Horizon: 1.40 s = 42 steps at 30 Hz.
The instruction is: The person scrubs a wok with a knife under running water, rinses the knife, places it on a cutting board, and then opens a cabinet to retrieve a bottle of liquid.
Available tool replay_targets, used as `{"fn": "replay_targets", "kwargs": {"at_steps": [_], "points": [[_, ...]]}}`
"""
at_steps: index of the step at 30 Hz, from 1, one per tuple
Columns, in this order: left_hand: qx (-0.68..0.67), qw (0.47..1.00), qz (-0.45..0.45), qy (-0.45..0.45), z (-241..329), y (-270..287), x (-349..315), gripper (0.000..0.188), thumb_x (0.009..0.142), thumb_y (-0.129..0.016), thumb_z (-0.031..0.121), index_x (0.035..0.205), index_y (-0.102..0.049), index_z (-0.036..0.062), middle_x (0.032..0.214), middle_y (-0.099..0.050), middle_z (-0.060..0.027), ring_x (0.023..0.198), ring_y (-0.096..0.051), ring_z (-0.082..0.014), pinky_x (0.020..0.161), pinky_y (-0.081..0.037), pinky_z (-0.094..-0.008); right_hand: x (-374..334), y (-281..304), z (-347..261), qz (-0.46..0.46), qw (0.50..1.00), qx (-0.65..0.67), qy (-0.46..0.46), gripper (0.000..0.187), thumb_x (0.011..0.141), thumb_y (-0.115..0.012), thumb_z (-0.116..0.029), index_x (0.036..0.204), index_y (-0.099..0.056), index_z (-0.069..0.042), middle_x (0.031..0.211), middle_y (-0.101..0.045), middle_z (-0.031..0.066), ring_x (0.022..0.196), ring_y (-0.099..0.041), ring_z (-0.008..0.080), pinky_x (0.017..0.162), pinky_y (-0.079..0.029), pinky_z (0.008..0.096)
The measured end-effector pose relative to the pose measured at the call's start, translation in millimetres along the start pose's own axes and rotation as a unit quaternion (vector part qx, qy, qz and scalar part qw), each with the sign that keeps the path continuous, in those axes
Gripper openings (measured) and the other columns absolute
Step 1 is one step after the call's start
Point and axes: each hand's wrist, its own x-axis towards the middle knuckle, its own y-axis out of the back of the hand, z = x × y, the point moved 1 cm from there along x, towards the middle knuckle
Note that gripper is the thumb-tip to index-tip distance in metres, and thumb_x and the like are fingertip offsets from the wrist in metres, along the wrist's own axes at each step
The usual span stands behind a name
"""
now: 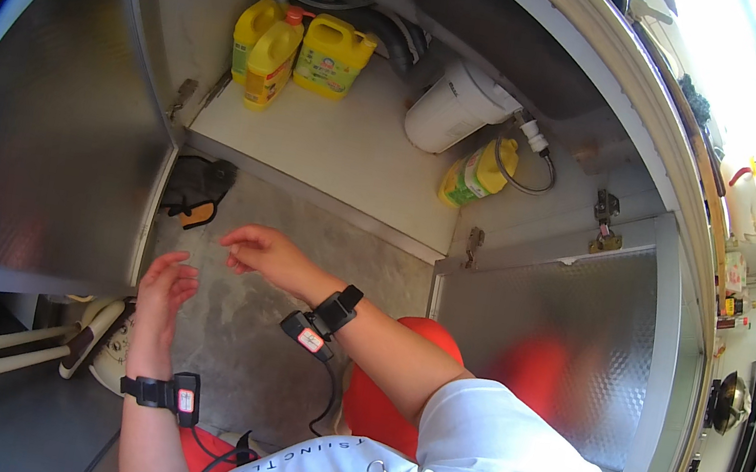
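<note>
My left hand (163, 291) is raised over the grey floor, beside the open left cabinet door. Its fingers are loosely bent and hold nothing. My right hand (265, 253) reaches to the left in front of the cabinet, fingers slightly curled and apart, also without anything in it. Nearest to both hands, a black item with an orange edge (199, 188) lies on the floor by the left door; its kind is unclear. Inside the cabinet, three yellow jugs (270, 58) stand together at the left. A white cylindrical canister (458, 108) and another yellow jug (477, 173) are at the right.
Open textured doors flank me, the left door (49, 125) and the right door (560, 334). A grey flexible hose (546, 176) loops beside the canister. Beige metal tubes (14, 347) lie at lower left. A dark basin underside (518, 36) hangs overhead.
</note>
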Motion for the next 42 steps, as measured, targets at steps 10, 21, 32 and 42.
{"fn": "replay_targets", "kwargs": {"at_steps": [10,21,32,42], "points": [[0.016,1.0,0.007,-0.017,1.4,-3.9,-0.7,0.022,0.097,-0.052,0.02,0.113,-0.058,0.0077,0.088,-0.065,-0.0047,0.074,-0.061,-0.012,0.071,-0.05,-0.0256,-4.7,-0.3,-5.2,0.002,0.999,-0.02,-0.026,0.023,0.097,-0.053,-0.014,0.116,-0.059,-0.001,0.095,-0.064,0.0057,0.086,-0.061,0.0121,0.079,-0.052,0.028],[0.059,0.998,0.027,-0.022,8.3,-1.6,-6.2,0.022,0.097,-0.049,0.019,0.114,-0.058,0.008,0.087,-0.066,-0.0047,0.074,-0.062,-0.0119,0.072,-0.049,-0.0251,-0.7,-4.6,0.3,-0.021,0.999,-0.03,-0.035,0.024,0.098,-0.053,-0.017,0.117,-0.059,-0.005,0.095,-0.065,0.0041,0.085,-0.06,0.0108,0.08,-0.051,0.0263],[0.084,0.996,0.032,-0.017,9.2,-3.6,-4.8,0.022,0.097,-0.048,0.016,0.114,-0.058,0.0078,0.089,-0.066,-0.0041,0.076,-0.062,-0.0111,0.072,-0.049,-0.0243,-0.4,-7.2,-0.5,-0.012,0.999,-0.033,-0.03,0.024,0.096,-0.053,-0.013,0.117,-0.059,-0.001,0.095,-0.065,0.0066,0.083,-0.061,0.013,0.077,-0.052,0.028],[0.09,0.995,0.031,-0.019,7.4,-1.1,-1.1,0.022,0.095,-0.049,0.014,0.113,-0.059,0.0065,0.09,-0.067,-0.0048,0.075,-0.062,-0.0105,0.072,-0.049,-0.024,2.3,-8.3,0.9,-0.015,0.998,-0.058,-0.035,0.026,0.098,-0.054,-0.018,0.118,-0.059,-0.004,0.095,-0.065,0.0042,0.085,-0.06,0.0115,0.08,-0.05,0.0268]]}}
